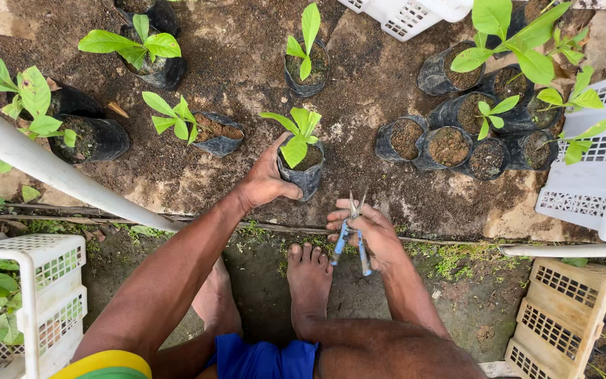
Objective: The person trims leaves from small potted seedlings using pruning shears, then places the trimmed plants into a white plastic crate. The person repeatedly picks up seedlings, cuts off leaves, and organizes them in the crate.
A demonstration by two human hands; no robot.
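The person crouches barefoot on the ground, looking down at a patch of dark soil (pixel 247 63) dotted with black plastic nursery bags. The left hand (pixel 266 181) reaches forward with the arm nearly straight, its grip wrapped around the left side of one seedling bag (pixel 306 168) near the middle of the soil patch, thumb across the near wall; the bag stands upright and carries a small plant with broad, bright green leaves. The right hand (pixel 369 235) sits closer to the body, just right of that bag and apart from it, its grip closed around blue-handled pruning scissors (pixel 351 235) whose metal blades point up toward the soil. The right foot (pixel 308 277) rests flat just below the scissors.

Another 4 planted bags stand further off along the left and far side of the soil. To the right, a tight cluster of bags (pixel 457 137) holds mostly bare soil, with a few leafy ones behind. White plastic crates sit at the lower left corner (pixel 43 281), the right edge (pixel 597 175) and the top edge, and a beige crate (pixel 562 316) lies at the lower right. A white pipe (pixel 50 168) runs diagonally across the left.
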